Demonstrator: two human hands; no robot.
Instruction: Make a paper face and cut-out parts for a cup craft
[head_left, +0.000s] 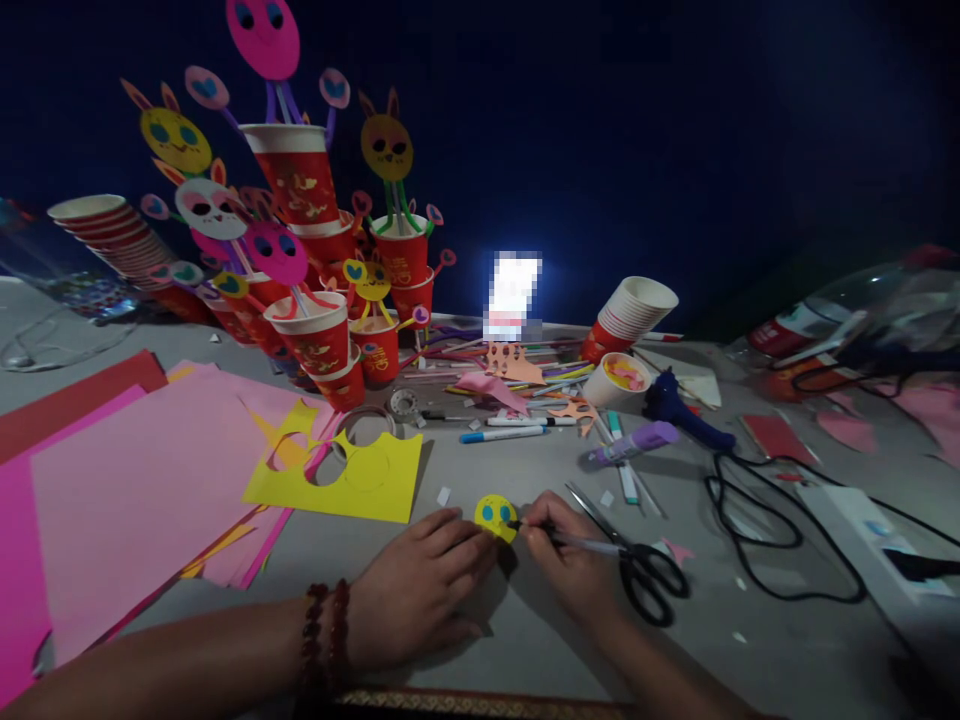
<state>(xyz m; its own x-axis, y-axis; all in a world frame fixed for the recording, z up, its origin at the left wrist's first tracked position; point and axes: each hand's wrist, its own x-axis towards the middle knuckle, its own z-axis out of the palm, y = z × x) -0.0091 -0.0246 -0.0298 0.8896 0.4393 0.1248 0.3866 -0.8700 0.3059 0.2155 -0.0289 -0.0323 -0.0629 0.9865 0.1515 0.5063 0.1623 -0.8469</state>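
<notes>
A small yellow paper disc (491, 509) with two blue eyes lies on the table in front of me. The fingers of my left hand (427, 575), stretched out and flat, rest on its lower left edge. My right hand (566, 560) is closed around a pen (589, 543), whose dark tip meets the disc's right side beside one eye. Black-handled scissors (651, 580) lie partly behind the right hand, blades pointing up and left. Above my left hand is a yellow sheet (390, 465) with round cut-outs.
Coloured paper sheets (112, 480) cover the left. Red paper cups (304, 330) with paper animal figures are stacked at the back left. A blue marker (502, 435), a purple glue stick (634, 442) and a blue glue gun (686, 410) lie ahead. A black cord (787, 598) loops at right.
</notes>
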